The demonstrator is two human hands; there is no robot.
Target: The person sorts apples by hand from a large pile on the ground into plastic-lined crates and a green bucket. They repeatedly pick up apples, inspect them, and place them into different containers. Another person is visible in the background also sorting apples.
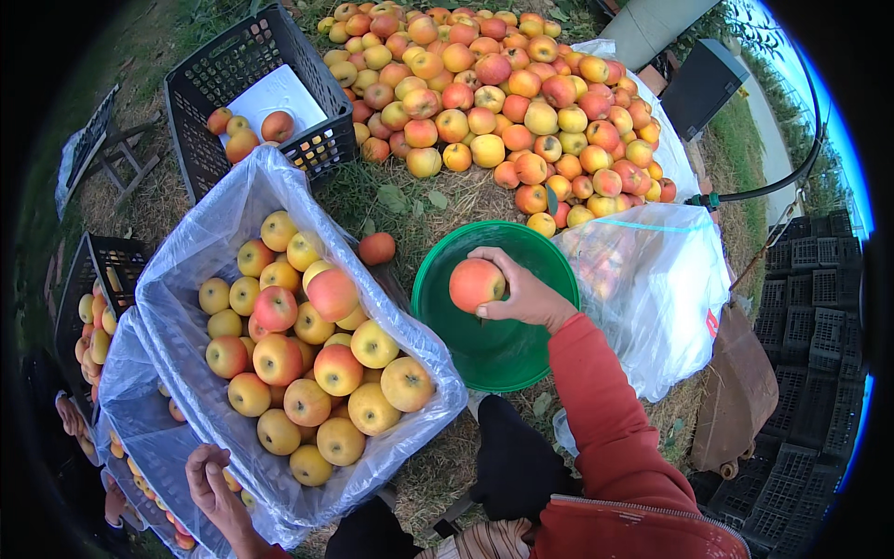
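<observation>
My right hand [520, 290] grips a red-and-yellow apple [475, 285] between thumb and fingers. It is held above a round green plastic basin [499, 360]. To the left stands a crate lined with clear plastic film [237, 189], partly filled with yellow and red apples [307, 402]. My left hand [213, 489] is at the near left edge of this crate, its fingers loosely bent and nothing visible in them. A single red apple [376, 248] rests on the ground between the crate and the basin.
A large apple heap [482, 105] lies beyond the basin. A black crate [262, 49] at the back left holds several apples. Clear plastic bags [649, 293] lie right of the basin. Another person's hands [70, 414] show far left. Black crates [793, 391] are stacked at right.
</observation>
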